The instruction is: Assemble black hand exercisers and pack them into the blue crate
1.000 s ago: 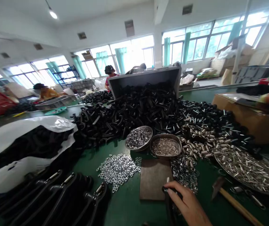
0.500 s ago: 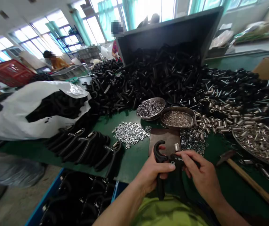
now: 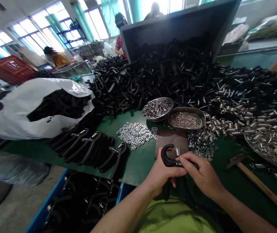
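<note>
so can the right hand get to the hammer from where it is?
Probably yes. The right hand is on the black hand grip, and the hammer lies on the green table just to its right. Nothing lies between them, but the hand would have to let go of the hand grip first.

— Any lettering showing anywhere?
— Nothing legible. There's a faint pale mark on the black hand grip (image 3: 171,160), lower centre of the frame, but it's too small to read.
— Boxes, crates?
— No readable print there.
</note>
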`<act>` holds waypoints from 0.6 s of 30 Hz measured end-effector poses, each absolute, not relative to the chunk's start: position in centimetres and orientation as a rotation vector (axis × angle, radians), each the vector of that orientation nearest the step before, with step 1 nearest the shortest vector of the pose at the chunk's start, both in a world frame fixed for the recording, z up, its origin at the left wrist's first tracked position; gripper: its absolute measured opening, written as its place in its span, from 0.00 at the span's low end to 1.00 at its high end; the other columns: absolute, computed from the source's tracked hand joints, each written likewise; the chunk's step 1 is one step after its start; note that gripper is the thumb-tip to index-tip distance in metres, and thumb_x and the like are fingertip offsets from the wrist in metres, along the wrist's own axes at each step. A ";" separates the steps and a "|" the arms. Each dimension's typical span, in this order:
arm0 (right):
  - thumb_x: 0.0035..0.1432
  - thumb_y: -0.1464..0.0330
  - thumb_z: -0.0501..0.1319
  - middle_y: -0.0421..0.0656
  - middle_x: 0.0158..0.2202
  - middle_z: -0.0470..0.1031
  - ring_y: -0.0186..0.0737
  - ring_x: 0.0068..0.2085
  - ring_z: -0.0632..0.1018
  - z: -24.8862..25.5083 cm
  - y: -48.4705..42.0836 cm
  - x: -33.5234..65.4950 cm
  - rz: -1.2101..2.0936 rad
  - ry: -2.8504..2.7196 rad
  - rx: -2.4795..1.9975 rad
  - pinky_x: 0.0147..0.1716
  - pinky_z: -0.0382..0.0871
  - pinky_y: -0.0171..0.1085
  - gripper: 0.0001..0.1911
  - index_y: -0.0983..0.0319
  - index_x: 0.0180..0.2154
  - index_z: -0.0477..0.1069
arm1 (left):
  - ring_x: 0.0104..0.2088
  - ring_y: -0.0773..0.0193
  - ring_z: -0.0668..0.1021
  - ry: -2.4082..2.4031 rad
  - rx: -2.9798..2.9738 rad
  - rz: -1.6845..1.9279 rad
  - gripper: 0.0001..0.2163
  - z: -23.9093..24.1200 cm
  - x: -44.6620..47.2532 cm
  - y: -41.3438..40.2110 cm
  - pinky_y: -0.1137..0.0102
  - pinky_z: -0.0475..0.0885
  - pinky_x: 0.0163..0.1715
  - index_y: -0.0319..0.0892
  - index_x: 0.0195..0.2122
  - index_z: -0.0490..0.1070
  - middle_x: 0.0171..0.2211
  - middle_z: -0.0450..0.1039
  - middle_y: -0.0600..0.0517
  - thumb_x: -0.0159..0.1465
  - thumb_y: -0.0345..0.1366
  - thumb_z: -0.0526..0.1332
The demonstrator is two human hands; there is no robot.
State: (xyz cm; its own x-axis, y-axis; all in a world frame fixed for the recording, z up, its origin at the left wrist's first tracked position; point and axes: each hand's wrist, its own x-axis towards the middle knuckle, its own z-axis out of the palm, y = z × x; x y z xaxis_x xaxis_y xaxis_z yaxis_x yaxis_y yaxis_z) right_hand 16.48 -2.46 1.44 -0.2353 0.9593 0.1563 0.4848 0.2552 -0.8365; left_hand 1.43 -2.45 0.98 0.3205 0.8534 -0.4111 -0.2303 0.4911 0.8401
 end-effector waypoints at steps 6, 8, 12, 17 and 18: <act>0.61 0.60 0.52 0.44 0.33 0.75 0.38 0.35 0.76 0.5 -2.3 17.4 0.723 -1.858 -1.292 0.35 0.68 0.36 0.14 0.60 0.41 0.69 | 0.18 0.75 0.67 1.113 0.881 0.878 0.39 1.0 0.2 -1.9 0.77 0.65 0.16 0.49 0.57 0.49 0.34 0.69 0.56 0.48 0.36 0.69; 0.64 0.57 0.46 0.40 0.24 0.72 0.36 0.25 0.74 0.1 -2.1 17.4 1.028 -1.787 -1.416 0.26 0.66 0.34 0.19 0.61 0.42 0.68 | 0.25 0.71 0.73 1.206 1.108 0.931 0.40 1.5 -0.3 -1.8 0.74 0.70 0.26 0.51 0.58 0.51 0.41 0.70 0.53 0.46 0.33 0.70; 0.62 0.52 0.47 0.41 0.29 0.74 0.36 0.28 0.74 0.2 -0.9 16.6 1.537 -1.764 -1.324 0.26 0.66 0.33 0.22 0.63 0.41 0.68 | 0.38 0.61 0.76 1.252 1.460 0.833 0.38 1.8 -0.9 -1.7 0.67 0.70 0.41 0.51 0.58 0.56 0.41 0.72 0.54 0.46 0.32 0.70; 0.62 0.57 0.49 0.43 0.32 0.74 0.39 0.36 0.74 0.7 -0.4 14.9 1.273 -1.801 -1.384 0.34 0.65 0.36 0.17 0.62 0.33 0.67 | 0.43 0.60 0.75 1.256 1.396 0.868 0.37 0.8 -0.6 -2.3 0.67 0.69 0.44 0.50 0.57 0.55 0.46 0.71 0.53 0.47 0.34 0.70; 0.62 0.58 0.50 0.42 0.31 0.73 0.39 0.35 0.73 0.7 -0.5 14.6 1.167 -1.841 -1.441 0.33 0.64 0.36 0.15 0.62 0.31 0.66 | 0.44 0.60 0.75 1.253 1.362 0.901 0.37 0.5 -0.6 -2.5 0.67 0.69 0.45 0.50 0.57 0.55 0.46 0.71 0.53 0.47 0.34 0.70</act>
